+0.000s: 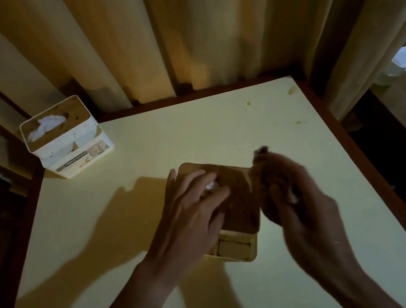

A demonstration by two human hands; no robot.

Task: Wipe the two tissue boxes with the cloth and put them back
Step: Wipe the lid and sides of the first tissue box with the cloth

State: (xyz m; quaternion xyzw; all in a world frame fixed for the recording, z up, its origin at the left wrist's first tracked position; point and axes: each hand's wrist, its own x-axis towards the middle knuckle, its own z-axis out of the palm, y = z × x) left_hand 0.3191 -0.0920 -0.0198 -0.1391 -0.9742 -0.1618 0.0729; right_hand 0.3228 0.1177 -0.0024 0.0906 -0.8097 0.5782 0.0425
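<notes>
Box (pixel 234 210) stands near-centre on the worktop (pixel 193 134), left hand (pixel 191 208) resting on its lid with fingers straight. Right hand (pixel 298 200), blurred, grips the cloth (pixel 265 171) at its right side. Best: steady it, wipe every face. Second box (pixel 68 139) waits far left.

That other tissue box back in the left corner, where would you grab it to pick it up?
Probably by its two opposite side walls, coming down from above. The far tissue box stands upright near the table's far left corner, apart from both hands, so its flat vertical sides are free. Its top is best avoided: white tissue sticks out of the opening there.
</notes>
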